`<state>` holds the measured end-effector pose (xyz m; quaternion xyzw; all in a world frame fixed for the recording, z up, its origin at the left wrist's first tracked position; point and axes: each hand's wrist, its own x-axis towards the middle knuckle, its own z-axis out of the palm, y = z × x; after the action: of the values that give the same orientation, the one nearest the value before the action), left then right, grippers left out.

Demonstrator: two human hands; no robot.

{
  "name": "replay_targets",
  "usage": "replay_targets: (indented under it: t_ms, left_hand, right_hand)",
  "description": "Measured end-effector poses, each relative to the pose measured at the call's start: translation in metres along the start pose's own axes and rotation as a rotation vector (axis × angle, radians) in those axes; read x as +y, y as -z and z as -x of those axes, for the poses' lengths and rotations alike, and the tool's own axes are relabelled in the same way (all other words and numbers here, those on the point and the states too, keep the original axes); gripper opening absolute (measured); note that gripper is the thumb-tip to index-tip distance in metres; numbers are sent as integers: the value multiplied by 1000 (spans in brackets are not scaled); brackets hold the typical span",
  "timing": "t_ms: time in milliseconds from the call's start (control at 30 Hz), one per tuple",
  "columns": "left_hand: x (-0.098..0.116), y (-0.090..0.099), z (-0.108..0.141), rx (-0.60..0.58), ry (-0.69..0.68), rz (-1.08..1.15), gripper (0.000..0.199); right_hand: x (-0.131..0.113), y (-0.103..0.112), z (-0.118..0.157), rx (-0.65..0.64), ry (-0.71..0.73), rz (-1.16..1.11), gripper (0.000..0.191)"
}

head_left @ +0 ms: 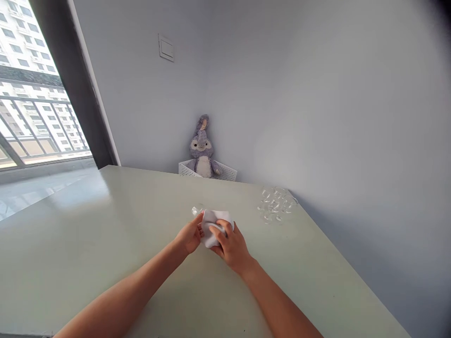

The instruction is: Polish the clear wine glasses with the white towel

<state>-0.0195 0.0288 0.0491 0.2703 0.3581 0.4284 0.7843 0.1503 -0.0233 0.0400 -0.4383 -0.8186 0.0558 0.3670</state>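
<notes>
A white cloth [214, 234] is held between both hands above the middle of the table. My right hand [230, 246] is closed on it from the right, its fingers pressed into the folds. From the left, my left hand [190, 234] pinches the cloth's edge with the thumb at its top corner. Whether something lies inside the cloth is hidden. Just behind my left fingertips is a small clear glass piece [195, 211], partly covered by the hand and cloth.
A group of several clear glass cups [276, 202] stands at the table's right rear. Behind the pale table [141, 220], a purple plush rabbit [202, 150] sits in a white perforated basket [229, 173]. Grey walls border the back and right; a window is at left.
</notes>
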Motion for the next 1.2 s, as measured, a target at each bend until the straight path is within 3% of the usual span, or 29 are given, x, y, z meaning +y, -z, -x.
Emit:
replay_targets:
  t_ms: [67, 167, 267, 400, 533, 633, 700, 833, 967, 1133, 1200]
  left_hand:
    - [-7, -8, 5, -40, -28, 28, 30]
    - [-15, -21, 15, -127, -174, 42, 20]
    - [-20, -31, 23, -127, -325, 10, 20]
    - [-23, -34, 30, -84, -531, -228, 40]
    - [-19, -25, 30, -79, -764, -674, 49]
    - [-15, -14, 25, -28, -882, -1026, 50]
    - [-12, -9, 20, 33, -935, -1176, 46]
    - [-10, -5, 11, 153, -949, -1323, 43]
    - [-6, -2, 6, 213, -921, -1346, 46]
    - [12, 2, 6, 312, -945, -1081, 48]
    - [17, 1, 8, 353, -951, -1036, 48]
  right_hand:
    - [2, -6, 0, 88, -13, 56, 39]
    - [7, -5, 0, 263, -105, -117, 43]
    - [2, -3, -3, 366, -362, -415, 42]
    - [-16, -10, -10, 446, -658, -856, 40]
    - [-22, -21, -14, 329, -846, -1298, 43]
    - [-14, -22, -11, 197, -1045, -1410, 44]
    - [-9, -18, -9, 188, -1119, -1417, 41]
    - [-9, -12, -10, 360, -951, -1409, 35]
    - [-16, -12, -7, 184, -753, -1255, 35]
    - [-16, 9, 10, -122, -392, -585, 33]
    - [-17, 22, 9, -93, -287, -270, 31]
